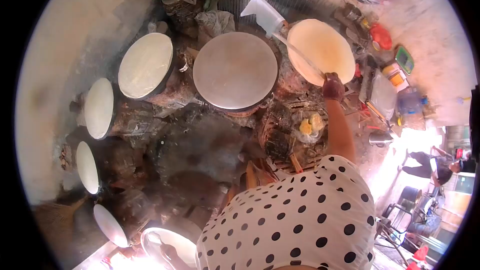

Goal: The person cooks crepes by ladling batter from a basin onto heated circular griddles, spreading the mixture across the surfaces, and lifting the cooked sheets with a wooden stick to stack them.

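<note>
My right hand (332, 88) is closed around one end of a long, thin, flat stick (303, 56). The stick lies across a round, pale yellow flatbread (327, 45) on a griddle at the upper right; I cannot tell whether it touches the bread. Close to its far end is a whitish flat sheet (264, 14) with a pointed corner. At the bottom left, my left hand (171, 254) appears as a blurred brownish shape over a white basin (145, 240). Glare hides its fingers and anything in them.
A bare round griddle (235, 70) stands in the middle. Several pale-topped round griddles, one nearest it (146, 65), curve down the left. Yellow lumps (311, 124) sit in a clear bag below the flatbread. Jars and boxes line the right wall. Another person (432, 167) is at the far right.
</note>
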`<action>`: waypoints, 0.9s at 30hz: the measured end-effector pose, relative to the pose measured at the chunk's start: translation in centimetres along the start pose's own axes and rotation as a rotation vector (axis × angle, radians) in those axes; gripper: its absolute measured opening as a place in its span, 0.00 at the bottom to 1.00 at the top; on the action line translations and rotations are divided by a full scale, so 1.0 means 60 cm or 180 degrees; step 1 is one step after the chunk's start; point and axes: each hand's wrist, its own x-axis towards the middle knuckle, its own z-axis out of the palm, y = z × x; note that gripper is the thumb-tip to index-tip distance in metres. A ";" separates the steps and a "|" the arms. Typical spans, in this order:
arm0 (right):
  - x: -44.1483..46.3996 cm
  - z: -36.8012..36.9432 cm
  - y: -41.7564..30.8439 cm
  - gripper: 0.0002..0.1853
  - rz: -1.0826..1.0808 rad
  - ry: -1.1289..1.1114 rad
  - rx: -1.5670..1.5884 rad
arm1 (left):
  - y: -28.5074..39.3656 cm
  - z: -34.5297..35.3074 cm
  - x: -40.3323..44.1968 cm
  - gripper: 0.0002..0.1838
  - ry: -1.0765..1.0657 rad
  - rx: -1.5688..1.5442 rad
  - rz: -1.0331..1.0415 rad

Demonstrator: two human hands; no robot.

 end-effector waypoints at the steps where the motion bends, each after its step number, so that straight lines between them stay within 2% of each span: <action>1: 0.001 0.016 0.012 0.12 0.0189 -0.0239 0.0079 | 0.001 0.008 -0.005 0.08 0.0033 0.0061 0.0033; 3: -0.001 0.065 0.043 0.12 0.0393 -0.0478 0.0155 | -0.003 0.025 -0.009 0.09 0.0064 0.0140 0.0045; 6: 0.000 0.119 0.080 0.13 0.0202 -0.0040 0.0950 | 0.000 0.027 -0.012 0.10 0.0073 0.0181 0.0060; 7: -0.008 0.119 0.082 0.11 0.0201 0.0164 0.0931 | 0.001 0.021 -0.011 0.11 0.0052 0.0154 0.0065; 10: -0.029 0.106 0.012 0.12 -0.0071 0.0686 0.1002 | 0.012 -0.057 -0.022 0.12 -0.0004 0.0023 0.0185; 13: -0.075 0.094 -0.084 0.17 -0.0184 0.0531 0.1544 | -0.021 -0.171 -0.078 0.14 0.0140 0.0250 0.0515; 15: -0.100 0.108 -0.172 0.21 -0.0225 -0.0101 0.2160 | -0.054 -0.214 -0.126 0.15 0.0356 0.0295 0.0554; 16: -0.111 0.120 -0.217 0.23 -0.0185 -0.0585 0.2354 | -0.065 -0.233 -0.160 0.15 0.0357 -0.0206 0.0336; 17: -0.137 0.133 -0.291 0.25 -0.0277 -0.1197 0.2429 | -0.038 -0.233 -0.185 0.18 0.0230 -0.1598 -0.0222; 18: -0.172 0.153 -0.362 0.27 -0.0648 -0.1762 0.2373 | -0.049 -0.229 -0.241 0.20 0.0018 -0.1632 0.0091; 19: -0.219 0.177 -0.433 0.22 -0.1327 -0.2112 0.2067 | -0.052 -0.231 -0.270 0.21 -0.0248 -0.1588 0.0372; 20: -0.296 0.166 -0.521 0.17 -0.2887 -0.2017 0.2789 | -0.073 -0.252 -0.282 0.22 -0.0197 -0.1637 0.0687; 21: -0.369 0.167 -0.593 0.14 -0.2051 -0.4401 0.4021 | -0.096 -0.275 -0.287 0.23 -0.0189 -0.1647 0.0962; 22: -0.450 0.158 -0.662 0.12 -0.0610 -0.6776 0.4843 | -0.111 -0.309 -0.270 0.23 0.0071 -0.1529 0.0905; 23: -0.532 0.077 -0.730 0.11 -0.0973 -0.6377 0.3871 | -0.128 -0.349 -0.239 0.22 0.0217 -0.1447 0.0824; 24: -0.615 -0.008 -0.800 0.11 -0.1268 -0.6062 0.2879 | -0.123 -0.343 -0.231 0.21 0.0302 -0.1537 0.0714; 25: -0.716 -0.083 -0.855 0.14 -0.2905 -0.5143 0.1915 | -0.126 -0.378 -0.192 0.20 0.0383 -0.1626 0.0576; 27: -0.866 -0.173 -0.946 0.17 -0.4057 -0.5163 0.0957 | -0.144 -0.441 -0.104 0.17 0.0427 -0.1931 0.0360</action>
